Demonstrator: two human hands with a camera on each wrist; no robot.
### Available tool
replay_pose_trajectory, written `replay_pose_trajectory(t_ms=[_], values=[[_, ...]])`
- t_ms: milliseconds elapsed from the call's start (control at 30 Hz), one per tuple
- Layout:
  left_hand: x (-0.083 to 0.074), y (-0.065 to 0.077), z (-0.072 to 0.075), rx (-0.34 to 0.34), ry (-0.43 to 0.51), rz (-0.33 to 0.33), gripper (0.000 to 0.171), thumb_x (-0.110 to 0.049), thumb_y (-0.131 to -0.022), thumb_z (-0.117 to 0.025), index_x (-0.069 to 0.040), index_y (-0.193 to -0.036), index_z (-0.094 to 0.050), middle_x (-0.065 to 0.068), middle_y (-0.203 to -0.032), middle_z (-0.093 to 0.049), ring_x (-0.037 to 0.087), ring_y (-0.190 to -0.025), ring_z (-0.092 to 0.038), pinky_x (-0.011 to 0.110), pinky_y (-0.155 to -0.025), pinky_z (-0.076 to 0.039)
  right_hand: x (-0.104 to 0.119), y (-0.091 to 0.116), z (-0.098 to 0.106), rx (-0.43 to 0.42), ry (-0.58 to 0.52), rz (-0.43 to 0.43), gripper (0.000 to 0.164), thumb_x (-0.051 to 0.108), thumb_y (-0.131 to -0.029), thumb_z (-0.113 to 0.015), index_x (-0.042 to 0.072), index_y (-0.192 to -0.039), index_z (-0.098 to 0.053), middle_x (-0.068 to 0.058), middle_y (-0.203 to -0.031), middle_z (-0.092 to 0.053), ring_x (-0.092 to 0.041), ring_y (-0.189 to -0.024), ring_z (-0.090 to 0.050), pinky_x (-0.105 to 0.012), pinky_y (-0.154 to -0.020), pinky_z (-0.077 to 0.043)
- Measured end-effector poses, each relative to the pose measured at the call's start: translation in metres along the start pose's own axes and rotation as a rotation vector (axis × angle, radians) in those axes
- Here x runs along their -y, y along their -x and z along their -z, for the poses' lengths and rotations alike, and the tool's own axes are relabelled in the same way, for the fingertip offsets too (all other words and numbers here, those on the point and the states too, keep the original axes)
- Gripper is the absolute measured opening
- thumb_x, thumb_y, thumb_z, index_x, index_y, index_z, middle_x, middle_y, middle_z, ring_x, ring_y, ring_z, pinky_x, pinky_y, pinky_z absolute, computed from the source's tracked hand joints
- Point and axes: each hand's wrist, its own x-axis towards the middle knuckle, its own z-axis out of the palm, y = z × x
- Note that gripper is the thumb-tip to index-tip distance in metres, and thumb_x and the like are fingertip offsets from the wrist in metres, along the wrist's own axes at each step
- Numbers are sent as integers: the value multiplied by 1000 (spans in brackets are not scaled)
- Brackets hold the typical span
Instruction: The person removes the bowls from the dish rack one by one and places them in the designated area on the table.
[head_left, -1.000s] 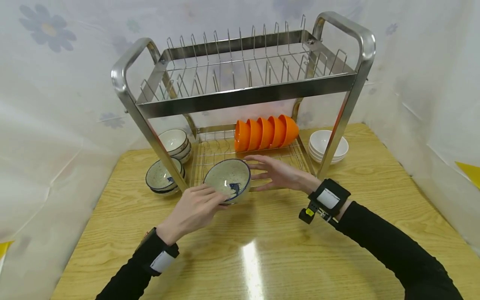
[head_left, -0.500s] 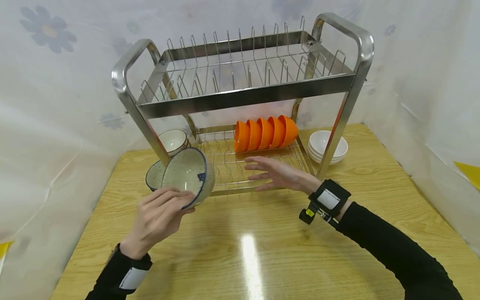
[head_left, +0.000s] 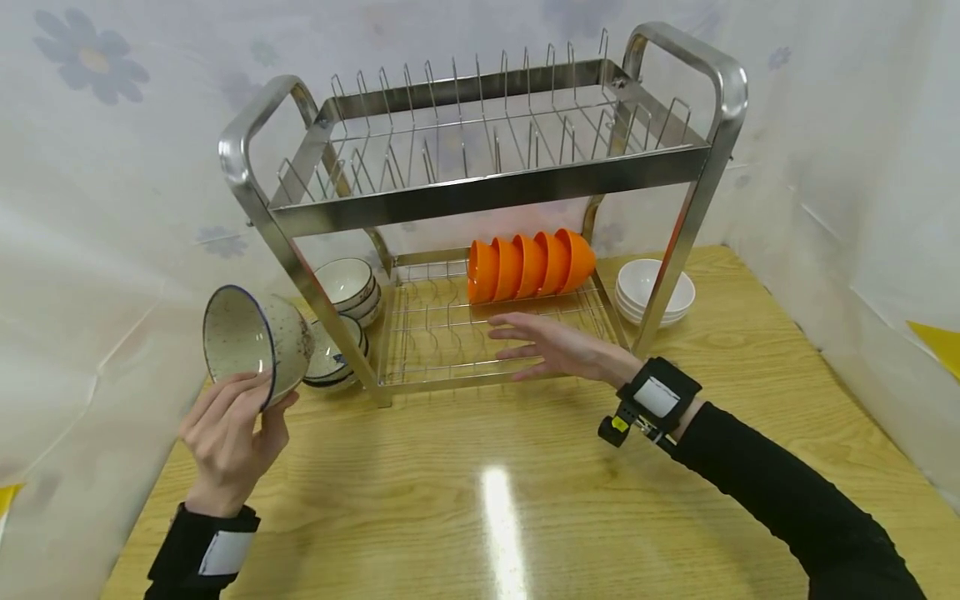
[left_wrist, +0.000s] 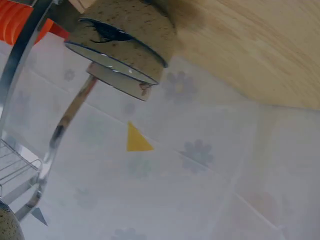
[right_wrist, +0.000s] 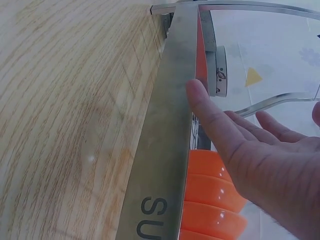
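Behind the right fingers (head_left: 517,320), a black wristband (head_left: 678,379) is carrying a white rectangular patch (head_left: 655,397), while a small black block (head_left: 609,434) with a yellow mark (head_left: 619,424) is sitting beside silvery hardware (head_left: 647,429); a black sleeve (head_left: 780,492) is stretching farther from those fingers. Behind the left fingers (head_left: 225,397), another black band (head_left: 180,542) is bearing its own pale patch (head_left: 227,552)

Head view looks down at the rack (head_left: 487,185) (tilted, nearer wrist views share it).
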Motion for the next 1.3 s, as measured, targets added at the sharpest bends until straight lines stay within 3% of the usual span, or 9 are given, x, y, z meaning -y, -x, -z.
replay_pose_trajectory(t_ms=[133,200,400,500,600,700,800,1000,1300], values=[[13,10,7,69,-40,29,33,-21,-96,-69,7,-79,-67,25,-65,-65,42,-54,-56,50,-54,-43,1,1,1,5,14,6,60,37,-110,-23,8,-162,-13,-17,-169,-14,-47,-150,-28,-59,-116,-40],[21,16,11,146,-76,36,35,-24,-98,-67,7,-80,-68,23,-65,-65,41,-54,-58,50,-54,-43,1,2,1,3,20,8,60,37,-110,-24,8,-161,-14,-18,-169,-14,-47,-150,-28,-59,-116,-40],[47,39,25,465,-190,56,42,-32,-104,-56,5,-86,-66,19,-64,-65,37,-54,-60,48,-49,-44,0,3,4,-1,27,2,60,37,-110,-26,7,-161,-16,-18,-169,-14,-47,-150,-29,-59,-116,-40],[56,48,28,634,-201,80,42,-33,-106,-51,2,-89,-64,17,-67,-66,35,-56,-62,48,-50,-48,0,4,3,-3,29,-3,60,37,-110,-26,8,-161,-17,-18,-169,-14,-46,-150,-29,-59,-116,-39],[61,54,25,747,-177,101,29,-25,-103,-57,0,-90,-63,16,-70,-69,34,-60,-65,49,-56,-52,-1,4,3,-4,36,-1,60,38,-110,-26,7,-161,-17,-18,-169,-14,-46,-150,-29,-59,-116,-39],[64,58,20,821,-167,103,12,-13,-93,-69,-3,-92,-63,15,-72,-70,34,-63,-66,48,-58,-53,0,4,3,-8,47,-3,60,37,-110,-27,7,-161,-18,-18,-169,-15,-45,-150,-30,-58,-117,-39],[66,61,13,873,-160,98,17,-6,-83,-76,-4,-95,-64,14,-72,-70,34,-63,-66,48,-58,-53,0,5,3,-9,63,-4,59,36,-110,-27,7,-161,-20,-19,-169,-16,-45,-150,-31,-57,-117,-40],[65,65,3,969,-142,117,19,-4,-82,-77,-6,-95,-64,11,-73,-73,31,-65,-68,48,-61,-56,-1,5,4,-2,70,-9,58,35,-110,-28,6,-160,-21,-19,-168,-18,-43,-150,-32,-56,-117,-40],[67,72,0,1052,-146,161,16,0,-85,-71,-7,-99,-65,11,-76,-74,32,-70,-69,50,-66,-56,-3,5,7,-22,70,8,59,35,-110,-29,4,-160,-22,-20,-168,-17,-45,-149,-33,-55,-115,-43]])
